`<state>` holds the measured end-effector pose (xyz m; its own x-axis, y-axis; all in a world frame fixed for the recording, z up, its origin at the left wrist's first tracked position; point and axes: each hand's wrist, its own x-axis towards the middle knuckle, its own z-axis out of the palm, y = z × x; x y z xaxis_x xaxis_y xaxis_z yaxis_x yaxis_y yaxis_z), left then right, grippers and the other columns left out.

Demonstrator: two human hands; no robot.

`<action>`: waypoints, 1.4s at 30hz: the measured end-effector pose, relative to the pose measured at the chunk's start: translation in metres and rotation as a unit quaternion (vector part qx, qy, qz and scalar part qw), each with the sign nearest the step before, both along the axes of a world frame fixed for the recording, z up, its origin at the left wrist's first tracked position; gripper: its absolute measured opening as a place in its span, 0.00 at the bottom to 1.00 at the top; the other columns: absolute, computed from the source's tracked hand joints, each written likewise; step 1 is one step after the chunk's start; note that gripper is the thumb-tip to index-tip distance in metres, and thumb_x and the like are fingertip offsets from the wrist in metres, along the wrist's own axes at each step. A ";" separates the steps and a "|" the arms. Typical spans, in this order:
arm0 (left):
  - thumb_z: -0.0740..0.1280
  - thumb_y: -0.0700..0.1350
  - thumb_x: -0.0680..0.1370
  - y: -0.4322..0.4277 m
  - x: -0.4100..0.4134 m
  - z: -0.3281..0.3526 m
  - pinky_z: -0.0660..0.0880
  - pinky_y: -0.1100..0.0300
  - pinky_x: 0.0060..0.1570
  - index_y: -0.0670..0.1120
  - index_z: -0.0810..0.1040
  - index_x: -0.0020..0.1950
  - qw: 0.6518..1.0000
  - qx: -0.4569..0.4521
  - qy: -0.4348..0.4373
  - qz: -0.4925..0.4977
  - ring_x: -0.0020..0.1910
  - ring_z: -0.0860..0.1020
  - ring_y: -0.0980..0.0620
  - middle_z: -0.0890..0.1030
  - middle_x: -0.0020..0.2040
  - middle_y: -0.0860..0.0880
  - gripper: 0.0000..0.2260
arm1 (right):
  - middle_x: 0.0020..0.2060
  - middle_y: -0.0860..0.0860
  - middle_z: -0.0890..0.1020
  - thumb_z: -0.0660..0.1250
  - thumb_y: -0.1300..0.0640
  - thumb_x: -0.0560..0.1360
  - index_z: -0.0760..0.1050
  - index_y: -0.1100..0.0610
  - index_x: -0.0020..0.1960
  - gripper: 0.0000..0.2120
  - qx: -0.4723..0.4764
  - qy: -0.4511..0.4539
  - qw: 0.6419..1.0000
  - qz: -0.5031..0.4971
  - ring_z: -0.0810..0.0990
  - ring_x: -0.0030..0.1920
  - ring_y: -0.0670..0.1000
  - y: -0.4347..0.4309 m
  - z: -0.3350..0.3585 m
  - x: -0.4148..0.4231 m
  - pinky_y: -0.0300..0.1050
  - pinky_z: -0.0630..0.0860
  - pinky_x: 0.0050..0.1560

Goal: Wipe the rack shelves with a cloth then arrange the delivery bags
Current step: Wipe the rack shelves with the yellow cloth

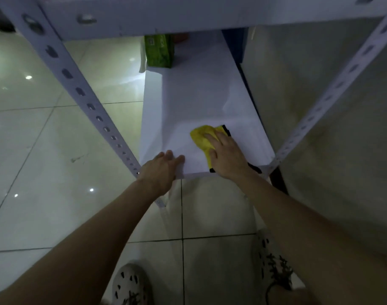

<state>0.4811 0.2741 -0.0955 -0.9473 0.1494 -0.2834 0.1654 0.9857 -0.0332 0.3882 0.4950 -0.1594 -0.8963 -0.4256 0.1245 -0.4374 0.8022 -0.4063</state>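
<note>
Shoes [131, 285]: two are being seen on the floor tiles.
Left hand [160, 170]: is being rested flat on the shelf [199, 95] at its near left corner, with nothing held.
Right hand [226, 158]: is being pressed on the cloth [202, 137], fingers straight.
Cloth: one, being held down at the shelf's near end, right of centre.
Shelf axis: is being seen running away from both hands, and the right hand is nearer.
Green package [159, 51]: one at the far end, possibly a delivery bag.

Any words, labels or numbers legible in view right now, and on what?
Nothing can be read.
Green box, at the far end of the shelf: pale label patch and faint print, too blurred to read.
Cloth, shelf and rack posts: no print visible.
</note>
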 end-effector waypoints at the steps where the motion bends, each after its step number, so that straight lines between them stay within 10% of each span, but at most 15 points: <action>1: 0.68 0.47 0.85 0.000 0.005 0.004 0.75 0.44 0.69 0.53 0.59 0.86 1.000 0.011 -0.011 -0.004 0.75 0.71 0.41 0.67 0.79 0.44 0.31 | 0.79 0.59 0.67 0.53 0.53 0.81 0.66 0.55 0.81 0.29 0.006 -0.004 1.000 0.002 0.65 0.79 0.60 0.002 -0.001 0.011 0.56 0.60 0.79; 9: 0.68 0.55 0.84 -0.043 0.067 0.050 0.81 0.48 0.58 0.50 0.81 0.68 0.991 0.074 0.018 0.107 0.59 0.84 0.43 0.85 0.63 0.45 0.15 | 0.79 0.61 0.67 0.60 0.58 0.84 0.67 0.58 0.80 0.25 -0.010 0.012 1.000 0.021 0.66 0.79 0.61 -0.024 0.011 0.050 0.58 0.60 0.79; 15: 0.71 0.64 0.80 -0.085 0.078 0.073 0.78 0.52 0.52 0.47 0.70 0.77 0.909 0.257 0.143 0.294 0.60 0.84 0.45 0.84 0.64 0.46 0.32 | 0.78 0.60 0.68 0.60 0.59 0.85 0.66 0.58 0.81 0.24 0.012 0.021 0.994 0.106 0.67 0.78 0.61 -0.071 0.015 0.052 0.56 0.59 0.79; 20: 0.73 0.55 0.82 -0.074 0.058 0.087 0.70 0.74 0.41 0.51 0.70 0.73 0.861 0.384 0.210 0.258 0.48 0.80 0.60 0.81 0.55 0.61 0.23 | 0.79 0.59 0.67 0.59 0.59 0.85 0.63 0.56 0.82 0.26 0.021 0.006 0.996 0.090 0.65 0.78 0.60 -0.086 0.013 0.008 0.53 0.58 0.78; 28: 0.71 0.54 0.83 -0.076 0.059 0.087 0.82 0.48 0.51 0.47 0.72 0.70 0.870 0.370 0.231 0.229 0.53 0.86 0.50 0.86 0.53 0.55 0.20 | 0.80 0.57 0.63 0.58 0.56 0.84 0.58 0.54 0.84 0.28 0.045 -0.002 0.996 0.073 0.60 0.80 0.60 -0.148 0.013 -0.068 0.52 0.53 0.80; 42: 0.60 0.64 0.85 -0.068 0.057 0.085 0.75 0.49 0.41 0.45 0.73 0.67 0.913 0.221 0.184 0.291 0.48 0.82 0.37 0.84 0.52 0.41 0.24 | 0.82 0.50 0.60 0.60 0.54 0.84 0.55 0.48 0.84 0.31 0.071 0.038 0.988 0.131 0.57 0.82 0.53 -0.146 0.009 0.029 0.50 0.57 0.80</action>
<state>0.5379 0.2056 -0.0105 -0.9218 -0.3859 0.0363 -0.3318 0.8339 0.4410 0.4168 0.3489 -0.1500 -0.7429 -0.6603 0.1104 -0.6632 0.7034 -0.2556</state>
